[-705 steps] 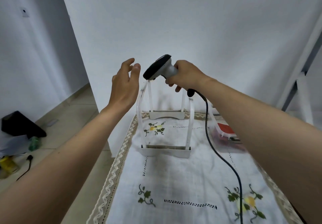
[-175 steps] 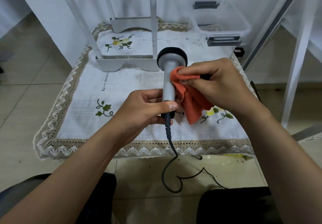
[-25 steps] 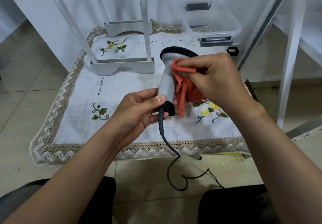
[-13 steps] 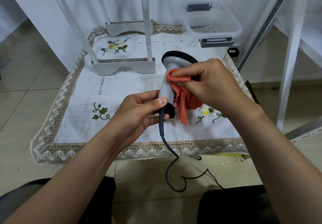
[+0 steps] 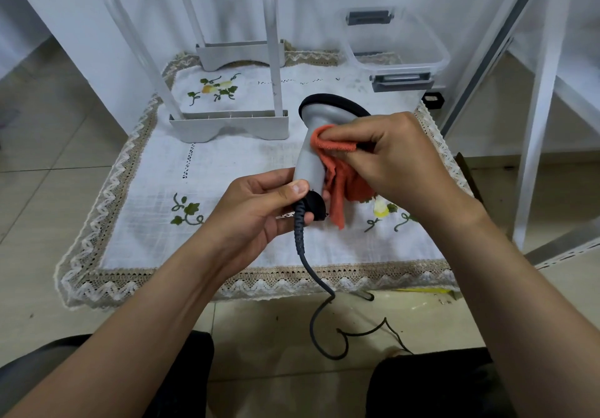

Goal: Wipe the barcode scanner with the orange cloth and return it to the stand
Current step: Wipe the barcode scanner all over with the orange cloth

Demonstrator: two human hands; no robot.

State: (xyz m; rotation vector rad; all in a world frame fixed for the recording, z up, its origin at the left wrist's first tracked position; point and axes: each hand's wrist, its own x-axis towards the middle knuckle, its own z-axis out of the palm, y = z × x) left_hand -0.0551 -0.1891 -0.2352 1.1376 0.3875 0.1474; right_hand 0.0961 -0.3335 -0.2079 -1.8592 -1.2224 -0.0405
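Head view: left hand (image 5: 256, 209) fingers (image 5: 297, 187) clasp the grey plastic barcode scanner (image 5: 313, 157) at its handle base; right hand (image 5: 399, 157) fingers pinch the crumpled orange cloth (image 5: 341, 174) against its neck, above the counter (image 5: 156, 229).

One head-worn view only: aimed forward and down, close over the hands (image 5: 324, 187), table (image 5: 227, 248) filling mid-frame.
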